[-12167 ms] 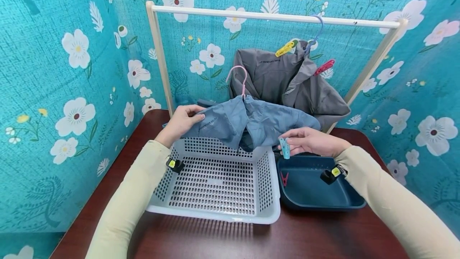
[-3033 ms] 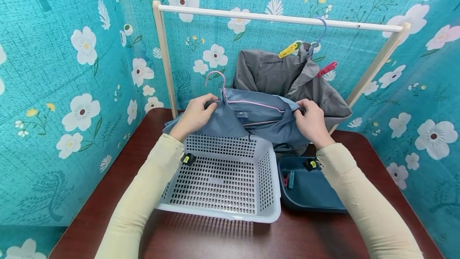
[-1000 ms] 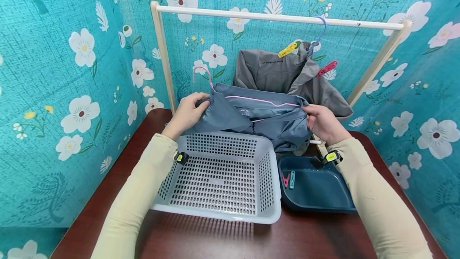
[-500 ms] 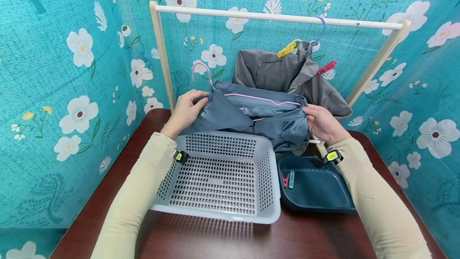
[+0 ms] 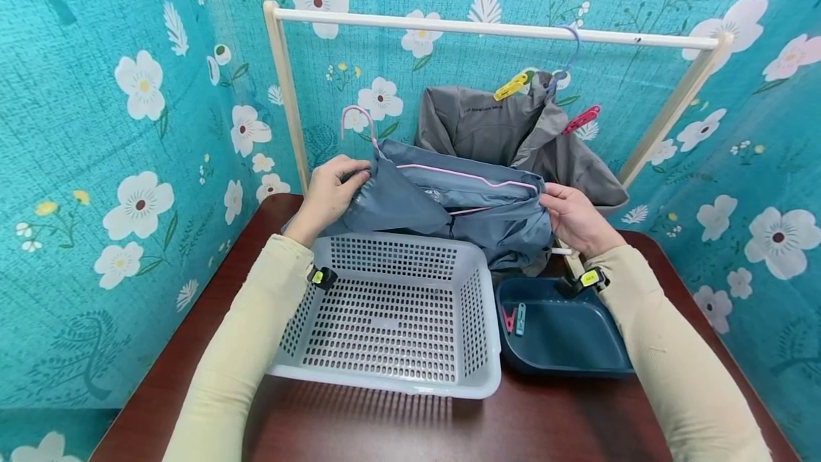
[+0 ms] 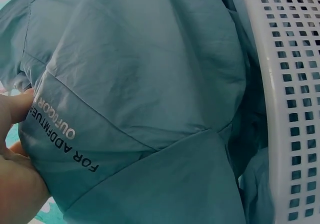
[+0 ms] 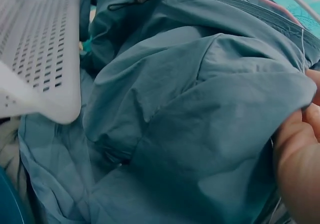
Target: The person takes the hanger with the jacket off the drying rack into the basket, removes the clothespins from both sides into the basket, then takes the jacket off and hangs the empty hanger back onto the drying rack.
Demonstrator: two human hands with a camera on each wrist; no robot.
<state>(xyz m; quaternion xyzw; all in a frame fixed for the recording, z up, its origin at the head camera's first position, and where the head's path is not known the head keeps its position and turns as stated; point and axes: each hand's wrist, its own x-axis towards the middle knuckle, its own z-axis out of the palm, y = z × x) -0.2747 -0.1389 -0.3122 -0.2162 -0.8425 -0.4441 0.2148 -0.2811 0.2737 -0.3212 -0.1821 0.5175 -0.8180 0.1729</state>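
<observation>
A blue-grey jacket (image 5: 404,205) spreads between both hands over the back of the basket, its front partly open. Inside it runs a pink hanger (image 5: 442,171), whose hook rises at the left of the collar. My left hand (image 5: 330,194) grips the jacket's left shoulder; dark lettering shows beside the thumb in the left wrist view. At the other shoulder my right hand (image 5: 577,216) pinches the fabric by the hanger's right end. The right wrist view shows those fingers (image 7: 295,139) curled at the cloth's edge, with a black zipper pull (image 7: 135,0) farther off.
A white perforated basket (image 5: 385,383) stands in front. Right of it, a dark blue basin (image 5: 564,369) holds a red clothespin (image 5: 509,320) and a teal clothespin (image 5: 521,319). Behind, a grey jacket (image 5: 474,127) with yellow and red clothespins hangs from a wooden rack (image 5: 410,22).
Earlier my right hand held the teal clothespin, which now lies in the basin. The jacket has opened, and its hook has shifted left. Over the last second the jacket rose slightly.
</observation>
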